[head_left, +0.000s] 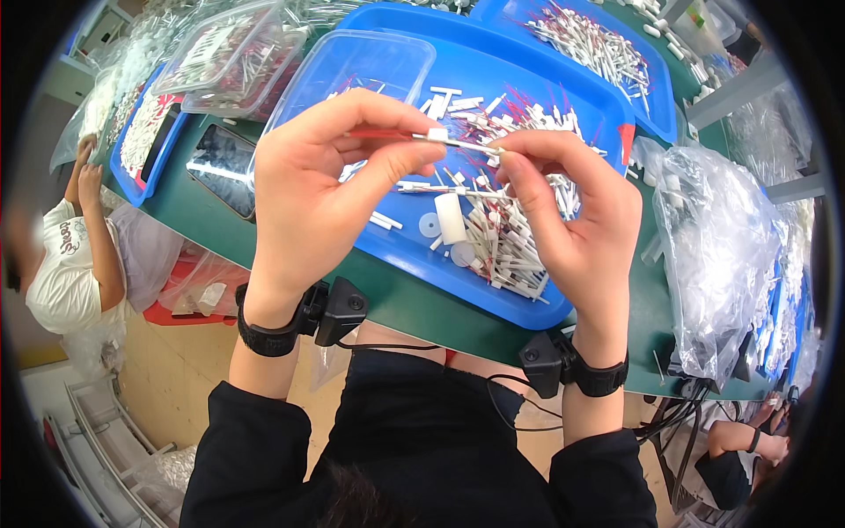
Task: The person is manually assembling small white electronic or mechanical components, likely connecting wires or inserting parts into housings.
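Observation:
My left hand [330, 180] and my right hand [572, 216] are raised together over a blue tray [528, 308]. Between their fingertips they pinch one thin rod [458, 142] with a red end on the left side and a small white sleeve on it. My left thumb and forefinger hold the red end; my right fingertips grip the other end. Below the hands the tray holds a heap of several white tubes with red wires [510, 238], a white cylinder [450, 218] and flat white discs [429, 223].
A clear plastic lid [352, 66] leans on the tray. A second blue tray [607, 44] with similar parts lies behind. Clear boxes [233, 57] stand far left, plastic bags of parts [722, 255] right. The green table edge [414, 312] runs below. Another person [75, 255] sits left.

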